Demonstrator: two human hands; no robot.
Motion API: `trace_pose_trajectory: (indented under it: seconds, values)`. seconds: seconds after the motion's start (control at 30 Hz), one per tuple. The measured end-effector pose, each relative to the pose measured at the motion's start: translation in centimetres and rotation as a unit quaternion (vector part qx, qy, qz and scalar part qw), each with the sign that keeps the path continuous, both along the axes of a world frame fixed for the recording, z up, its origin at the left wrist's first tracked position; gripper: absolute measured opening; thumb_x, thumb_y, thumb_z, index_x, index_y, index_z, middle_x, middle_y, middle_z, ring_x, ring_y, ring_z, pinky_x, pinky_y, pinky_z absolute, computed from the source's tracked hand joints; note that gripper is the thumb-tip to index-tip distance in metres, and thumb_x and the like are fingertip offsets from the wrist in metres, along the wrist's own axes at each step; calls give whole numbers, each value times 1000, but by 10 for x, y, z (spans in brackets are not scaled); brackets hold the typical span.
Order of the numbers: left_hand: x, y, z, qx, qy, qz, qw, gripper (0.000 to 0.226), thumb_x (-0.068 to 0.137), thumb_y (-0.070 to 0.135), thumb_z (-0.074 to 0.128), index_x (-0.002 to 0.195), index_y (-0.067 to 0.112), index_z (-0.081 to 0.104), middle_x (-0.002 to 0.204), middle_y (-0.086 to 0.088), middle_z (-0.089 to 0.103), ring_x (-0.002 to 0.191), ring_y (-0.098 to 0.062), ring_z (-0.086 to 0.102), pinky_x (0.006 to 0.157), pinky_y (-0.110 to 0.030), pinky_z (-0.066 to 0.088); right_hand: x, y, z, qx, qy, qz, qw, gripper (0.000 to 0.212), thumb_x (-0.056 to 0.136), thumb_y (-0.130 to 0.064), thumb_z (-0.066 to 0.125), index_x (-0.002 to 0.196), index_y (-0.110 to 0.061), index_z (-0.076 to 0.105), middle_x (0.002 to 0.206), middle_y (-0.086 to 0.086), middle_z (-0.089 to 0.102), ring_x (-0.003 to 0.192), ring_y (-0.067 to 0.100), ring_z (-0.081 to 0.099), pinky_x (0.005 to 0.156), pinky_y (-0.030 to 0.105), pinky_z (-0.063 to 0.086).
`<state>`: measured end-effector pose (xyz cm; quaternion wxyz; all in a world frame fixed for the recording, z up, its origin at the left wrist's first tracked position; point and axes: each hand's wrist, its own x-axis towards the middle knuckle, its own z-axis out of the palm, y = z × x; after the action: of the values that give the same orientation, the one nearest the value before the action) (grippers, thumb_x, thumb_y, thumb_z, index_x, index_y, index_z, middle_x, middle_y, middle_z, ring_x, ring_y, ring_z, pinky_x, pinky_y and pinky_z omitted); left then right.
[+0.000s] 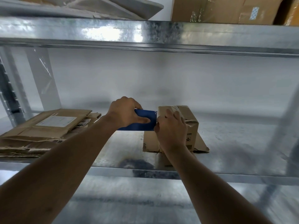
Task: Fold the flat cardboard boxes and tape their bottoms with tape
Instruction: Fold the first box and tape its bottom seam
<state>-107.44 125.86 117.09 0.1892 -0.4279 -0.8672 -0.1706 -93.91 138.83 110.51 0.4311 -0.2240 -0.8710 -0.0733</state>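
Metal shelf (226, 143) carried a light, stiff folded box (186, 117); left hand (124, 110) gripped the blue tape dispenser (142, 122), right hand (171, 130) fingers pinched at its toothed edge.

Galvanised metal shelf (226, 162) in front of me, surface scuffed, dark smudge near front edge. Upper shelf beam (145, 34) above, shiny. White foam slabs (129, 7) lying on upper level at left; big brown carton (226, 10) there at right. White wall (161, 78) behind. Grey upright post (278, 126) at right.
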Motion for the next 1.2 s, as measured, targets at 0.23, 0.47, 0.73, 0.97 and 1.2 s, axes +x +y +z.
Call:
trace_pose_trajectory:
  seconds: [0.23,0.47,0.73,0.97,1.2]
  values:
    - [4,-8,-4,-92,73,17,993,46,82,78,62,96,36,74,84,13,69,77,-11,59,65,-27,41,3,-1,2,-14,-10,-10,1000,26,69,-25,95,85,-13,78,107,10,72,106,34,69,86,45,60]
    - [-29,-33,-23,-1,63,37,997,62,67,86,43,92,40,76,80,13,73,80,-13,67,69,-29,51,3,6,-5,2,43,2,999,28,75,-23,89,101,-16,80,112,10,72,108,33,68,87,44,58]
    - [-31,-19,-35,64,27,17,997,50,76,82,62,94,38,77,80,14,73,77,-12,66,69,-32,54,-7,7,-1,-58,25,-50,997,24,94,-34,67,106,-15,75,133,13,63,120,32,59,89,44,57]
    - [-28,-14,-31,122,3,-11,992,42,77,75,72,97,39,79,79,15,74,75,-12,66,71,-39,58,2,7,3,-62,-28,-83,994,41,102,-50,51,126,-21,67,143,12,56,130,35,52,112,52,37]
    - [-29,-13,-35,120,-10,-17,993,53,73,84,57,94,39,77,75,15,72,70,-7,63,66,-37,57,12,7,16,-69,-95,-67,991,52,107,-56,33,143,-28,59,151,5,52,139,30,45,118,46,31]
